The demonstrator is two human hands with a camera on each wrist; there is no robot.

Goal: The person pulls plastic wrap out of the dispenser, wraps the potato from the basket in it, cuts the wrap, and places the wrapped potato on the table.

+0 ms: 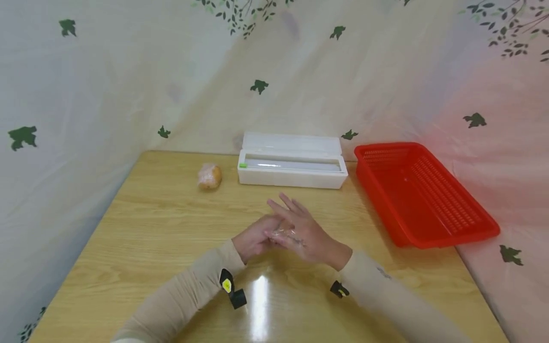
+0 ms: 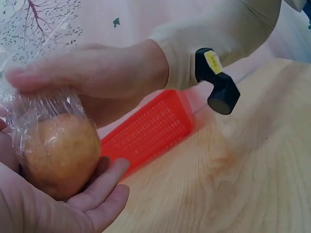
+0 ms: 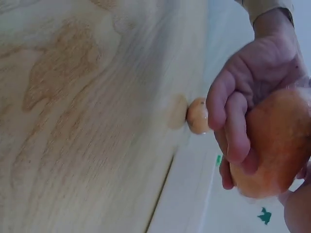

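Note:
A round orange-yellow fruit, wrapped in clear plastic film, is in my left hand. That hand cups the fruit from beneath, its fingers curled round the side, as the right wrist view also shows. Over the top, my right hand lies across the gathered film with its fingers stretched out straight. From above, the two hands overlap above the table and mostly hide the fruit. In the right wrist view the film sits smooth on the fruit.
Another film-wrapped fruit sits at the back left of the wooden table. A white film box with its lid raised stands at the back. To the right is a red perforated basket. A patterned cloth hangs behind the table.

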